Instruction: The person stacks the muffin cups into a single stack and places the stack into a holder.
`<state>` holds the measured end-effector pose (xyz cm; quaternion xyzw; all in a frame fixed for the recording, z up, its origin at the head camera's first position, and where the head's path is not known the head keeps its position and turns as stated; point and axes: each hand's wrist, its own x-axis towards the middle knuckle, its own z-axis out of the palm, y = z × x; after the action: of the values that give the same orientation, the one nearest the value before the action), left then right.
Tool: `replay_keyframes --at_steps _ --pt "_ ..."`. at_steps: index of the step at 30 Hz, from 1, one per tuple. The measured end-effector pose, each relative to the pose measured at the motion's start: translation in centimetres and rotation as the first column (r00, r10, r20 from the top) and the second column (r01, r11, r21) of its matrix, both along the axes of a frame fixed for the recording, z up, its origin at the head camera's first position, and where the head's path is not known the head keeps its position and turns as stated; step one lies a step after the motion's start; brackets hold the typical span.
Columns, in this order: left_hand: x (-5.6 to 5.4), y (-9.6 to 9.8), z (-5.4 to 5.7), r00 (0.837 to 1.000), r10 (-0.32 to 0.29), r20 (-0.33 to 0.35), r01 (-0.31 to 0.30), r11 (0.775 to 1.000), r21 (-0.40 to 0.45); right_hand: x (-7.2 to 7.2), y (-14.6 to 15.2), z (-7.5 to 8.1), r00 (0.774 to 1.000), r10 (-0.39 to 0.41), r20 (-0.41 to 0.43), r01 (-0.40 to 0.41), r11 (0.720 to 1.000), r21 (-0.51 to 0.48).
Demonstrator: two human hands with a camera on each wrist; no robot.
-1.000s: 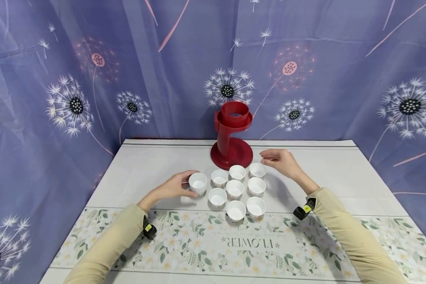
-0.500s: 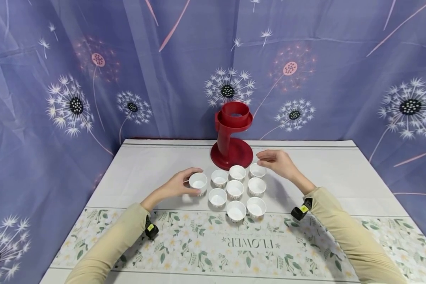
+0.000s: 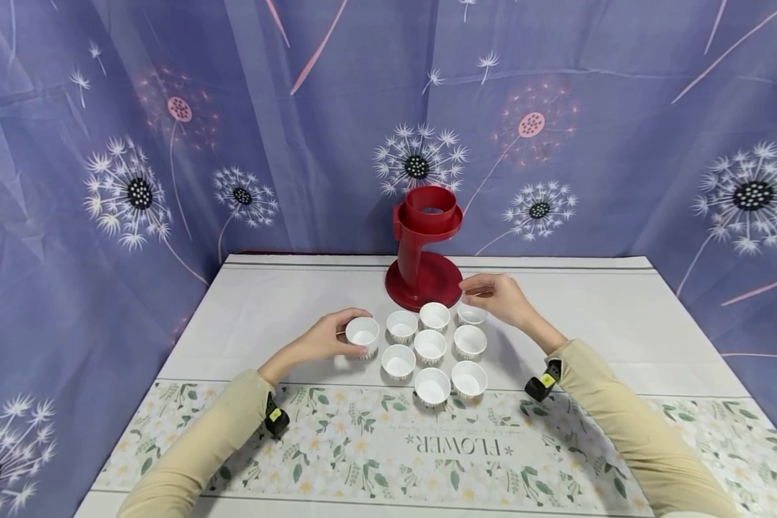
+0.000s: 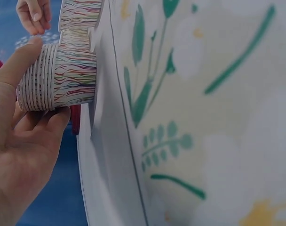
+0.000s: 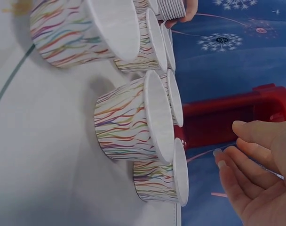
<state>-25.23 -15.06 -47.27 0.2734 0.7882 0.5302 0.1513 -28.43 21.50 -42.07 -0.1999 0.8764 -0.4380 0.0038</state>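
Left hand grips cup stack, left of stand.
Right hand relaxed, unladen, right of stand; gentle grip advised, stack may dent.

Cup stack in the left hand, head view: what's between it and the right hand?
In the head view, a white cup, a second cup, then a third cup partly hidden by the right hand.
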Motion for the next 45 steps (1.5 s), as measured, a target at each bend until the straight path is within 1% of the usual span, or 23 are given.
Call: replay_keyframes --at_steps 3,9,17,27,36,41,45 --pt "-0.1 0.0 0.1 1.0 0.001 -0.006 -0.001 1.0 -0.008 -0.1 -0.2 -0.2 1.0 0.016 -0.004 -0.016 1.0 -0.005" --pt "-0.3 -0.2 -0.1 1.0 0.001 -0.02 -0.001 1.0 -0.024 -0.3 -0.6 -0.4 0.999 0.035 -0.001 -0.035 0.999 -0.009" --pt "-0.2 -0.1 -0.1 1.0 0.014 -0.004 -0.014 0.999 -0.029 -0.5 -1.5 -0.7 0.997 0.079 -0.014 -0.079 0.997 0.008" --pt "0.0 -0.4 -0.2 1.0 0.018 0.004 -0.018 0.999 -0.031 -0.6 -2.4 -1.1 0.987 0.155 -0.037 -0.151 0.984 0.096" --pt "-0.2 -0.3 -0.3 1.0 0.012 0.008 -0.012 0.999 -0.034 -0.5 -3.5 -0.2 0.976 0.209 -0.058 -0.195 0.963 0.185" --pt "-0.2 -0.2 -0.1 1.0 0.01 0.014 -0.01 1.0 -0.026 -0.3 -4.2 0.2 0.97 0.242 -0.039 -0.228 0.95 0.215" --pt "-0.2 -0.2 0.0 1.0 0.004 0.008 -0.004 1.0 -0.024 -0.5 -4.6 0.1 0.963 0.267 -0.029 -0.254 0.942 0.22"
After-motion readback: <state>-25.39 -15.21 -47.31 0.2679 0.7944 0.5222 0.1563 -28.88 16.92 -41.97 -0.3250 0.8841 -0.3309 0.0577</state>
